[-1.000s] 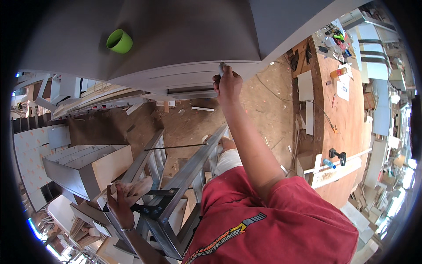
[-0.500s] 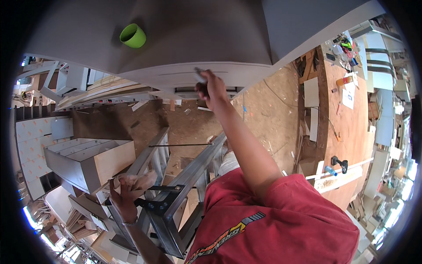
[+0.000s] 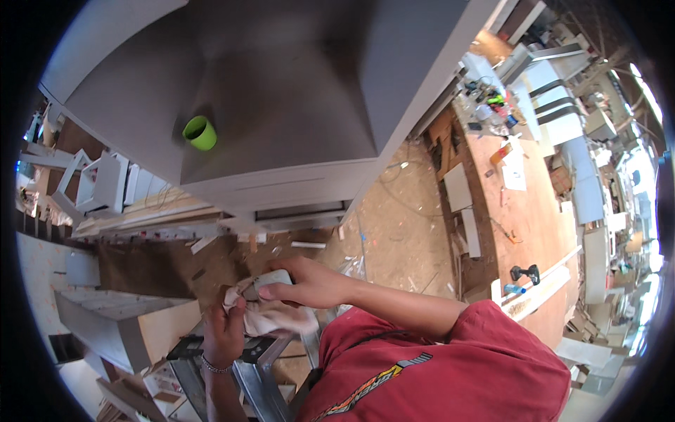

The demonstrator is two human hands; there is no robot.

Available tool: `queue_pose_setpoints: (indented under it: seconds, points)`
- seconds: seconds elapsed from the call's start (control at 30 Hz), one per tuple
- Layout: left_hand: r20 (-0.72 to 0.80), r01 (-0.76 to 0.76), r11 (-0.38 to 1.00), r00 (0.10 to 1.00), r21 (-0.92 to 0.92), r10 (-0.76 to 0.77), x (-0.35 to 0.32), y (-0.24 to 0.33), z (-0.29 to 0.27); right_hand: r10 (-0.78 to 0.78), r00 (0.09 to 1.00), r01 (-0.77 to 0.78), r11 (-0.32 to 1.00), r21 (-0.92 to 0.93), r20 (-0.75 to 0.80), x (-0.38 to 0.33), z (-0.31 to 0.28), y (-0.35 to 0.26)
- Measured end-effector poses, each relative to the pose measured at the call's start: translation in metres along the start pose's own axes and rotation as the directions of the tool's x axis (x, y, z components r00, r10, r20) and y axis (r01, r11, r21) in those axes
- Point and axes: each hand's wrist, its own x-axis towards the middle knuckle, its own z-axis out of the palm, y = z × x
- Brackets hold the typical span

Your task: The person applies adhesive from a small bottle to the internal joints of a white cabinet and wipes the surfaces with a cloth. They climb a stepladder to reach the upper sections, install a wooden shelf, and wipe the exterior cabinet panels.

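- the right hand [image 3: 309, 281] has its fingers clamped over one small grey block [image 3: 273, 278], held just above the top of the ladder [image 3: 246, 362]; the block's long axis runs left to right, its free end pointing toward the person's left.
- the left hand [image 3: 223, 330] has its fingers closed on one pale crumpled rag [image 3: 271, 320], which touches the block from below and spills rightward under the right hand.
- one green cup [image 3: 200, 132] stands upright on the grey cabinet top [image 3: 295, 105], well apart from both hands; what is inside it cannot be told.
- one drill [image 3: 526, 273] lies on the workbench [image 3: 534, 211] at the right.
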Motion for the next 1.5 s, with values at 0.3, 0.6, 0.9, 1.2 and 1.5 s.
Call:
queue_pose_setpoints:
  seconds: [0.3,0.6,0.9,1.2,1.5]
  points:
    - [-0.017,-0.389,0.917,0.921,-0.082,0.389,0.034,0.032,0.032,-0.07,0.874,-0.043,0.975,-0.22,-0.48,-0.091,-0.026,-0.052]
    - [0.361,-0.461,0.881,0.843,0.107,0.398,0.039,-0.033,0.055,-0.23,0.521,0.309,0.948,-0.07,-0.822,-0.122,-0.033,-0.05]
    - [0.029,-0.589,0.759,0.795,0.278,0.606,0.004,-0.04,-0.019,-0.157,0.958,0.165,0.986,0.013,-0.241,-0.044,0.037,-0.024]
    - [-0.735,0.452,0.873,0.653,0.184,-0.183,-0.121,-0.113,-0.16,-0.127,0.97,0.188,0.933,-0.307,0.209,0.007,0.129,0.052]
    - [-0.51,0.517,0.848,0.763,0.115,-0.397,-0.193,-0.128,-0.129,-0.292,0.956,0.27,0.879,-0.394,0.005,-0.003,0.203,0.06]
